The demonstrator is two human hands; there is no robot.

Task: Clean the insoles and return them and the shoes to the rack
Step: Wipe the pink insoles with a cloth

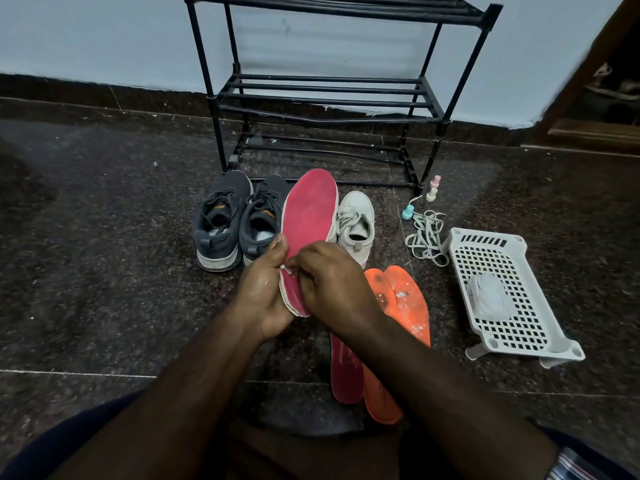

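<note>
My left hand grips the heel end of a pink insole and holds it upright over the floor. My right hand has its fingers curled against the insole's lower face, pinching a small white scrap at its edge. A second pink insole lies on the floor under my right forearm, beside two orange insoles speckled with white. A pair of dark grey sneakers stands to the left. A white sneaker shows behind the held insole. The black shoe rack stands against the wall with bare shelves.
A white perforated plastic basket with a crumpled white wad in it sits on the floor at right. Loose white laces and small pastel bottles lie near the rack's right leg. The floor is dark speckled stone.
</note>
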